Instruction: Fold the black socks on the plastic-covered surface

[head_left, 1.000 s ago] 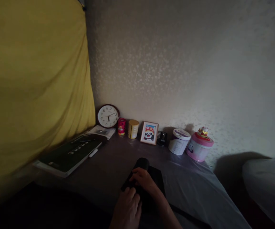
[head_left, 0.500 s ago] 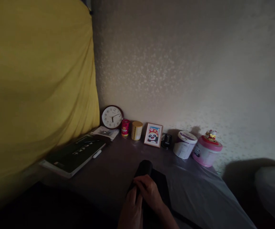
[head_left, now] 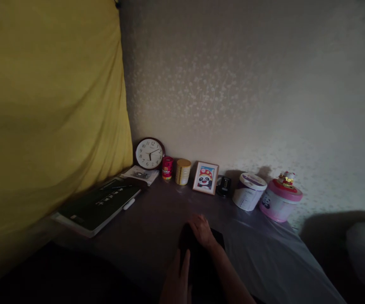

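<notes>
A black, long object with a rounded far end lies before me at the near part of the table, its kind too dark to make out. My right hand is curled over its far end, fingertips partly hidden. Along its near left side rests my left hand, with two fingers stretched forward against it and the others hidden. A flat black piece shows to the right, beneath or joined to the long object; I cannot tell which.
On the grey-covered table a dark green book lies left. Along the wall stand a clock, a red can, a yellow-lidded can, a panda picture frame, a small black item, a white tub and a pink tub.
My right hand has slid forward from the middle of the black object to its far end, away from my left hand. The left hand stays near its place. The view has shifted slightly.
</notes>
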The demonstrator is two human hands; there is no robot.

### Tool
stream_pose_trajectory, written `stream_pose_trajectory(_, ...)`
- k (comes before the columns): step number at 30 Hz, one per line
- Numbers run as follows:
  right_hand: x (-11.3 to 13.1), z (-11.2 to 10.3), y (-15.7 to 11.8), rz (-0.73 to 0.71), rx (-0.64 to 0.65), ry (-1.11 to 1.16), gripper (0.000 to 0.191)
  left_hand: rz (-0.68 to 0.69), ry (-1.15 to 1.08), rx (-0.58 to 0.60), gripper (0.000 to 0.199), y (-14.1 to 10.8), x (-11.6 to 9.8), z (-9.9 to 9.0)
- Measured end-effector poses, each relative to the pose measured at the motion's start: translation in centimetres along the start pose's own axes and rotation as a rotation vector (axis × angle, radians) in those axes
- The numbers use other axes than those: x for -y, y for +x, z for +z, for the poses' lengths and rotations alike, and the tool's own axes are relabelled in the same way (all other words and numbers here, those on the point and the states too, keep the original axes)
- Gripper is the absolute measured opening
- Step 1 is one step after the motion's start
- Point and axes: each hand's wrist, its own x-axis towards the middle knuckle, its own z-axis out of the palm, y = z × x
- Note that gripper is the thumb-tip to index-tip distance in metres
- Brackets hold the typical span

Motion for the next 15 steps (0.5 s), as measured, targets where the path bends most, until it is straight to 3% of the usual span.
stream_pose_trajectory(3, -1.2, -0.3, 0.6, 0.205, -0.067, 0.001, 0.027, 0.008, -0.063, 0.028, 0.076, -0.1, -0.2, -1.0)
stream_pose_trajectory(6, -2.4, -1.4, -0.7, 0.406, -0.184, -0.014, 0.029, 0.006, -0.098, 0.091, 0.069, -0.3, -0.7, -2.4)
stream_pose_trajectory(11, -4.3, -3.4, -7.0, 0.664, -0.377, -0.044, 0.036, 0.022, -0.151, 0.064, 0.062, -0.7, -1.4, -3.6)
stream_pose_trajectory(15, -4.1, -3.5, -11.4, 0.691, -0.318, 0.080, 0.038, 0.039, -0.192, 0.050, 0.064, -0.8, -1.0, -3.3)
